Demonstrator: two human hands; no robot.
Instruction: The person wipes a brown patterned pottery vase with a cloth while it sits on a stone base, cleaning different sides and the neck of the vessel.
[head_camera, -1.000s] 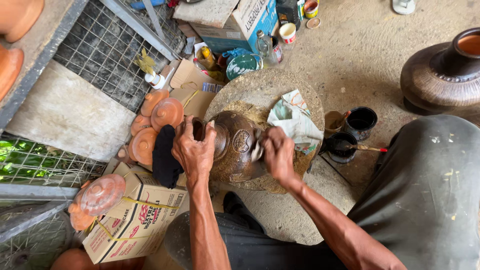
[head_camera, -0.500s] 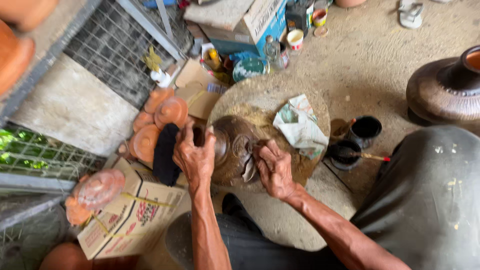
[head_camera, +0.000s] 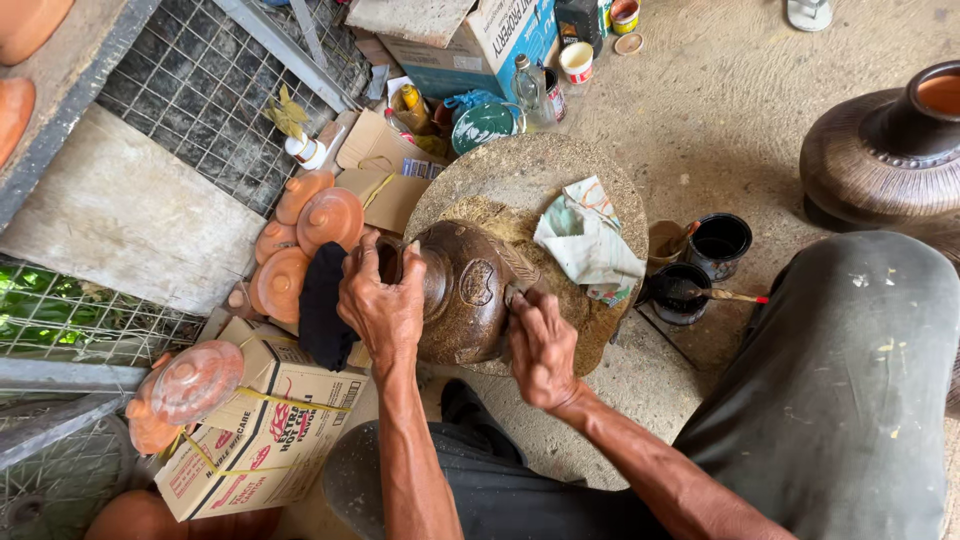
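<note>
A dark brown clay pot (head_camera: 468, 292) with a round embossed mark lies on its side on a round stone slab (head_camera: 520, 175). My left hand (head_camera: 382, 303) grips the pot's neck and rim at its left end. My right hand (head_camera: 540, 345) presses against the pot's right flank, its fingers closed on a small tool that is mostly hidden. A crumpled, paint-stained cloth (head_camera: 585, 240) rests on the slab just right of the pot.
Several orange clay lids (head_camera: 310, 225) and a black cloth (head_camera: 322, 305) lie to the left. A cardboard box (head_camera: 262, 430) holds wrapped lids. Two black paint pots (head_camera: 700, 265) with a brush stand right. A large dark vase (head_camera: 885, 150) sits far right. Bottles and cans line the back.
The view has shifted slightly. My right hand has slid a little lower along the pot's side; my left hand keeps its hold on the neck.
</note>
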